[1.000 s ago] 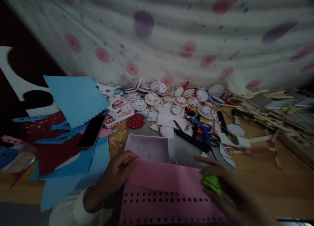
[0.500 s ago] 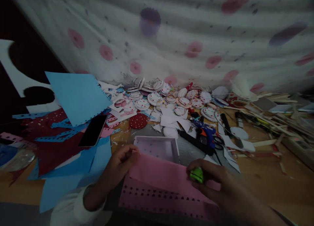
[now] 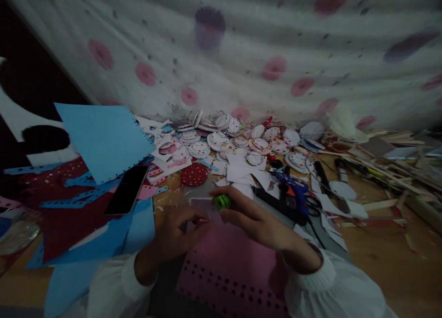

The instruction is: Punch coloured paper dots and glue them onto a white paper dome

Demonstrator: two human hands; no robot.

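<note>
My right hand (image 3: pixel 262 219) is closed around a small green craft punch (image 3: pixel 221 201), held over the far edge of a pink sheet (image 3: pixel 235 256). Rows of small heart-shaped holes run along the sheet's near side. Pinched in my left hand (image 3: pixel 181 230) is the sheet's far left corner. Behind the sheet, a shallow pale tray (image 3: pixel 200 201) is mostly covered by my hands and the paper.
Blue sheets (image 3: pixel 103 138) and a phone (image 3: pixel 127 189) lie at left. Decorated white discs (image 3: pixel 217 140) pile up at the back, near a red dotted disc (image 3: pixel 194 174). A blue glue gun (image 3: pixel 293 189), scissors (image 3: pixel 313 205) and wooden sticks (image 3: pixel 390 170) are at right.
My right hand has moved left and away from me with the green punch, from the sheet's right side toward its far left corner. The sheet has shifted slightly, and the tray is now more covered.
</note>
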